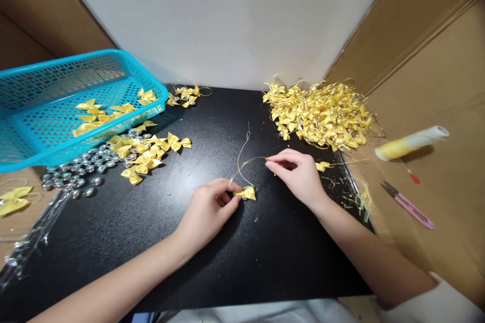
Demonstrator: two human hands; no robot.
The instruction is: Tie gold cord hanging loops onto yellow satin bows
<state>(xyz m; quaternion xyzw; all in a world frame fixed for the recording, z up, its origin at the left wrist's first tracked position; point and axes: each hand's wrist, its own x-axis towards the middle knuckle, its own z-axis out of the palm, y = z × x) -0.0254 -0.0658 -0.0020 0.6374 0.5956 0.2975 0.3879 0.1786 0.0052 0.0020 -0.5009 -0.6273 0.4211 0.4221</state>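
L hand point(207, 207) pinches a small yellow bow point(247, 193) at its knot, pressed down on the black mat point(212, 262) near centre, prob so it doesn't spin. R hand point(299, 174) has fingertips closed on the gold cord point(242, 159), which loops up from the bow and back to the R; cord looks taut on that side, slack in the loop.

Stock is split by side. Loose bows point(147, 154) and silver beads point(81, 169) sit near-left, spilling under the tilted blue basket point(34, 136); corded bows are heaped far-right as a pile point(322, 113). Thread spool point(411, 142) and pink snips point(407, 206) lie on cardboard to the R, beside the R hand, w/ cord offcuts point(361, 199) at the mat edge.

Can't tell: whether a bead is on the held bow (fingers cover it), or whether the cord is tied or just threaded. Basket cut off at the left edge. Clear strip near-left is too blurred to ID.
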